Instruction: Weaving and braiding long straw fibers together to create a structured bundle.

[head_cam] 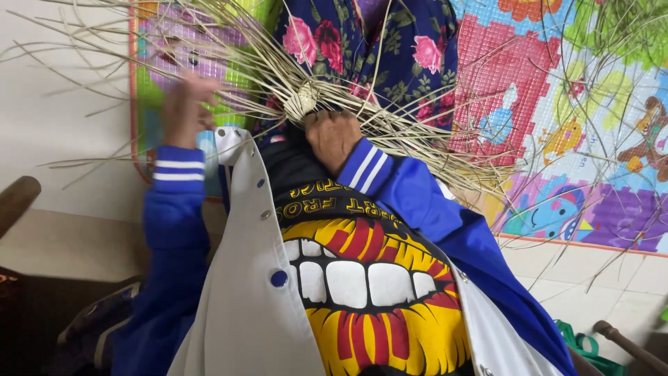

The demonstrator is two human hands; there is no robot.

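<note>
Up close to the chest, right above the black shirt with the big yellow-and-red printed mouth [369,278], a bundle of thin pale straw-coloured reed strands with a small woven knot at its centre [303,99] is being held, and the loose ends are fanned out in every direction like a starburst. The right hand [332,136] is closed around the work just under that knot, so its grip looks fully wrapped on the strands; it seems to be held there so the woven centre is kept from unravelling while the spokes are sorted. The left hand [186,108] is raised off to the side and is badly blurred, so it can't really be told whether its grip is shut on a strand or just brushing through them. It's right among the long loose ends, probably so one can be singled out. Both arms are covered by blue jacket sleeves with white striped cuffs [177,202], and a white jacket front with blue snap buttons [250,299] is seen lower down. Behind the reeds, a dark blue cloth with pink flowers [390,49] and a bright multicoloured cartoon play mat [557,125] are laid out, with pale floor tiles [62,90] beside them.
</note>
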